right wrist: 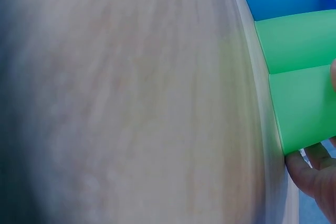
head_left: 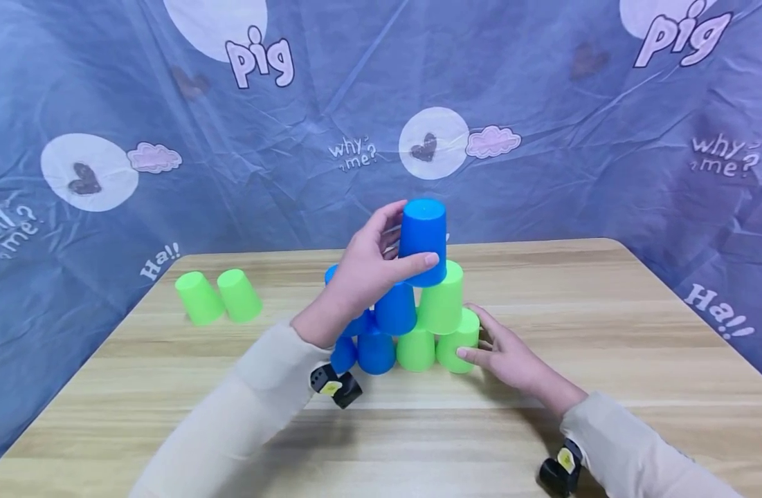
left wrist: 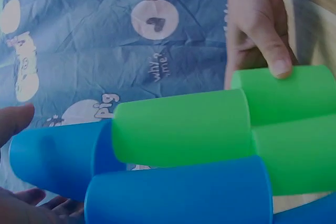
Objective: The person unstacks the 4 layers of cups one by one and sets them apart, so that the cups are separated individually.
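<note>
My left hand (head_left: 365,270) holds an upside-down blue cup (head_left: 423,238) at the top of a stack, thumb in front and fingers behind. The cup's rim overlaps the tops of a green cup (head_left: 441,304) and a blue cup (head_left: 395,311) in the row below. Another blue cup (head_left: 358,325) of that row is partly covered by my left wrist. Along the bottom stand blue cups (head_left: 376,353) and green cups (head_left: 416,351). My right hand (head_left: 511,360) grips the rightmost green cup (head_left: 458,346), its thumb lying on the side.
Two upside-down green cups (head_left: 198,299) stand side by side at the table's far left. The wooden table (head_left: 605,311) ends at a blue printed cloth (head_left: 542,194) hanging behind it. A small black wrist camera (head_left: 336,386) hangs by the lower left of the stack.
</note>
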The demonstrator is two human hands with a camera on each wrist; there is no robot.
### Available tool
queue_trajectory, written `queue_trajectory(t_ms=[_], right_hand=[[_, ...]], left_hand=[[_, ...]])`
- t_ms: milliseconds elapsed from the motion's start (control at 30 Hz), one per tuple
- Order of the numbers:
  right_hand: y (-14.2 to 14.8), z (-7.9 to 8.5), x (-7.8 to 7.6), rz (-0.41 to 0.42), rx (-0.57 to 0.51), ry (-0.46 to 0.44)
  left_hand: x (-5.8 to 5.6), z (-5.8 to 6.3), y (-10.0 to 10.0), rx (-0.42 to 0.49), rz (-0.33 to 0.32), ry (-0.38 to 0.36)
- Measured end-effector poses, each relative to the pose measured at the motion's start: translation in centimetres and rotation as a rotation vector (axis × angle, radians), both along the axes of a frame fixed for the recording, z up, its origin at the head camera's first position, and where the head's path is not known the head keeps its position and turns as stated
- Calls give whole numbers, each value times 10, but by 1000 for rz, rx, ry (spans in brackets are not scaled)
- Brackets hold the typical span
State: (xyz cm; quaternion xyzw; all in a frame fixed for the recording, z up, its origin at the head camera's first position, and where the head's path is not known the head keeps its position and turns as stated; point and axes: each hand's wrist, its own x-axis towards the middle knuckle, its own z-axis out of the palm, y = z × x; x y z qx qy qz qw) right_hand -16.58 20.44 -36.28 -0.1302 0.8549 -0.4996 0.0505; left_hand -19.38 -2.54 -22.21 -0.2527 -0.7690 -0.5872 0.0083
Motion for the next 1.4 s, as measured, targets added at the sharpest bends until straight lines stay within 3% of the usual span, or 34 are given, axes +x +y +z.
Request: queue_trajectory(t_ms=[133,267,767,1000,1400], right_hand=[[0,-1,1,5,-2,2],[0,-2,2,6,0,4],[-1,-3,3,3,0,7],[0,4,2,19,-27,-15],[-1,6,0,27,-20,-17]], left_hand=[[3,-3,4,-61,54,60],[6,-6,6,-61,76,85],[5,-10,8,-45,97,86],[5,-7,6,29,126,101],[9,1,-12,92,172,221]])
